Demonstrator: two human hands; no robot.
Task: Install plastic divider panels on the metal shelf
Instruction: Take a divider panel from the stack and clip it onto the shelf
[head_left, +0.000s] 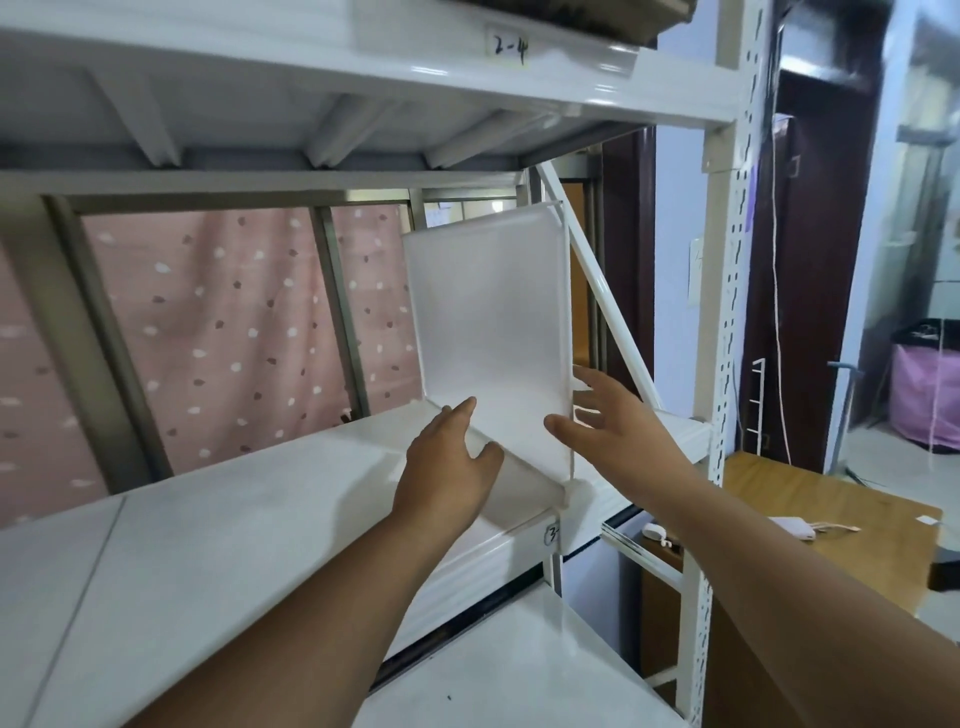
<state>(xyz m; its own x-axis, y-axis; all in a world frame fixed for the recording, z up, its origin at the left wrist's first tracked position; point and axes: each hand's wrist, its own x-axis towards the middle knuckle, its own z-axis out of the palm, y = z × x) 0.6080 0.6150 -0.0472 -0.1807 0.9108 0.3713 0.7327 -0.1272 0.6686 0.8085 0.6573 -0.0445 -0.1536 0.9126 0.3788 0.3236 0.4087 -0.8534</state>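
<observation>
A translucent white plastic divider panel (488, 322) stands upright on the white metal shelf (218, 530), its L-shaped foot lying flat toward the shelf's front edge. My left hand (447, 457) rests palm down on that foot, fingers spread, pressing rather than gripping. My right hand (602, 421) is at the panel's lower right edge, fingers apart, thumb in front of the panel and fingers just beyond its edge. Whether it touches the panel is unclear.
The upper shelf (363, 67) hangs close above. A perforated upright post (727, 322) and a diagonal brace (602, 296) stand right of the panel. A pink dotted curtain (223, 322) is behind. A wooden desk (810, 525) sits lower right.
</observation>
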